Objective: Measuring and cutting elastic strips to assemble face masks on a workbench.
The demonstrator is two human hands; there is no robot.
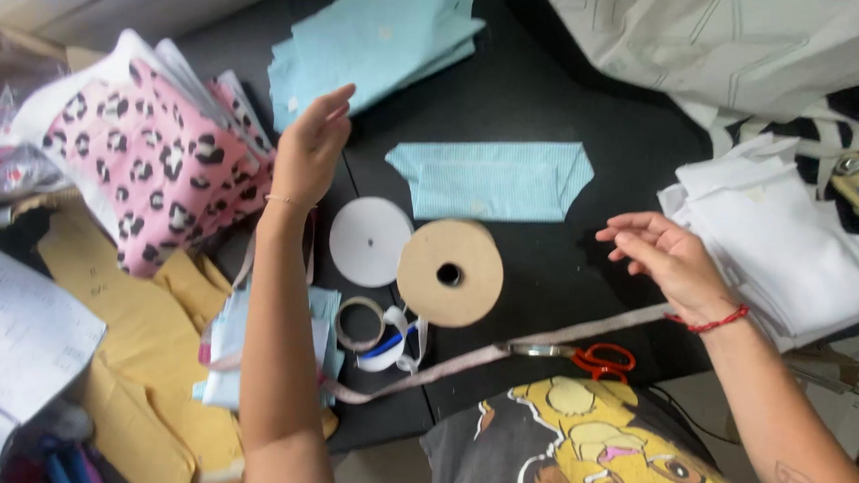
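My left hand is raised over the black table, fingers together, close to a stack of pink leopard-print fabric pieces; it holds nothing I can see. My right hand hovers with fingers spread beside a pile of white fabric. A light blue folded fabric piece lies between the hands. Below it sit a cardboard spool and a white disc. A pale strip of ribbon runs across the table under my right wrist.
Red-handled scissors lie on the ribbon. More light blue fabric is stacked at the back. Tape rolls, brown paper patterns, white paper and a large white cloth surround the area.
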